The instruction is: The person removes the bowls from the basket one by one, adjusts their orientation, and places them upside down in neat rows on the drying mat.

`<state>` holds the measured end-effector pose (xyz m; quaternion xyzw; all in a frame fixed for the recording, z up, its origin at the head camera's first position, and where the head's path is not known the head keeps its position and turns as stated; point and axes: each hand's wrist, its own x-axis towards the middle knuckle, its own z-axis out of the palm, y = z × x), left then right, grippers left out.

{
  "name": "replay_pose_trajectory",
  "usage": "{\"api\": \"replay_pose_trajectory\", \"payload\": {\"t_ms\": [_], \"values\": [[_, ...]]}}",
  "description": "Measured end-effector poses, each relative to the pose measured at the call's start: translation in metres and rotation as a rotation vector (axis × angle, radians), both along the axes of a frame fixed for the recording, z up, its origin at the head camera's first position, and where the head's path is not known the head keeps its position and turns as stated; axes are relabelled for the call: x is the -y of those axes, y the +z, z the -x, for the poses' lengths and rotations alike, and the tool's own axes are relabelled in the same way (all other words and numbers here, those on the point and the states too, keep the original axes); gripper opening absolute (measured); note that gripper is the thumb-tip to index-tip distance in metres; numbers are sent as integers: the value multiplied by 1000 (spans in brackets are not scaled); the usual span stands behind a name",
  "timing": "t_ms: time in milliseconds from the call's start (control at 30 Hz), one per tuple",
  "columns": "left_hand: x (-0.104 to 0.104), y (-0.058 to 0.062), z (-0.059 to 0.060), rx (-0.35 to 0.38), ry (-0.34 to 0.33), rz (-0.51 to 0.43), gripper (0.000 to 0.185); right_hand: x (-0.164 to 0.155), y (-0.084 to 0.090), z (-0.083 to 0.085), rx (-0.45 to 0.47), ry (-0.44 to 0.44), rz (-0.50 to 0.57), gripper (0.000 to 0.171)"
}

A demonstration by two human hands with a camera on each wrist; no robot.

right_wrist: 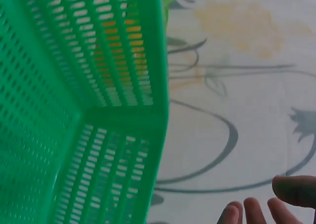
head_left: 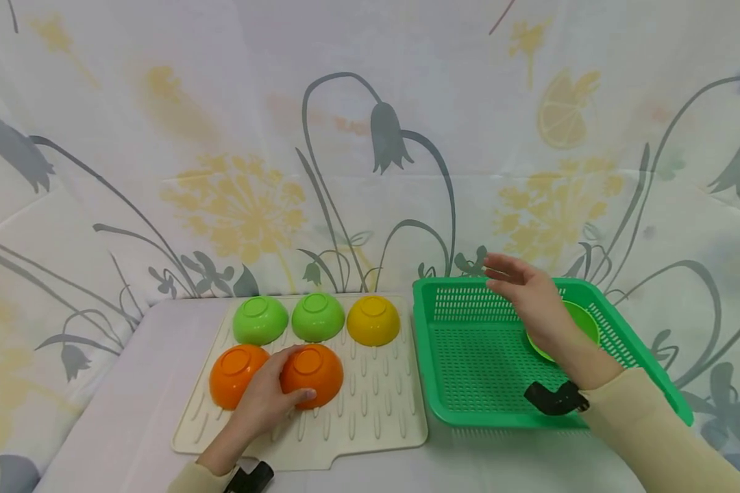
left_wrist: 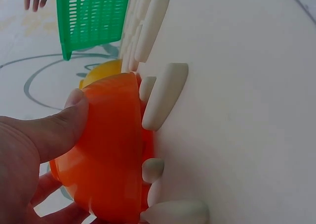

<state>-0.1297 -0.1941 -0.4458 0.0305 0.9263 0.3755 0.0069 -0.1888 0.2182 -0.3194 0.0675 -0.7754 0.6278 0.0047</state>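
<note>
Five bowls lie upside down on a cream ridged drying mat (head_left: 370, 411): two light green (head_left: 260, 319) (head_left: 317, 315), one yellow (head_left: 373, 320) and two orange. My left hand (head_left: 265, 397) grips the right orange bowl (head_left: 313, 373), thumb on its side (left_wrist: 69, 120); the other orange bowl (head_left: 234, 373) sits just left of it. My right hand (head_left: 527, 291) hovers open over the green plastic basket (head_left: 469, 356), fingers spread and holding nothing. A light green bowl (head_left: 582, 322) lies in the basket, partly hidden behind that hand.
The mat and basket stand side by side on a white table against a flower-printed curtain. In the right wrist view the basket's perforated wall (right_wrist: 98, 85) fills the left side. Black wrist straps (head_left: 555, 398) show on both arms.
</note>
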Motion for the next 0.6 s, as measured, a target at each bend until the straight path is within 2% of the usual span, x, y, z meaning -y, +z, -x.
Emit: {"api": "replay_pose_trajectory", "payload": {"t_ms": [200, 267, 367, 467, 600], "values": [[0, 0, 0, 2, 2, -5, 77, -56, 3, 14, -24, 69, -60, 33], [0, -1, 0, 1, 3, -3, 78, -73, 1, 18, -30, 63, -118, 32], [0, -2, 0, 0, 5, -1, 78, -95, -5, 23, -10, 26, -238, 36], [0, -2, 0, -4, 6, -7, 78, -114, -11, 27, 24, -5, -386, 49], [0, -3, 0, -1, 6, -14, 77, -134, -20, 27, 91, 11, -501, 56]]}}
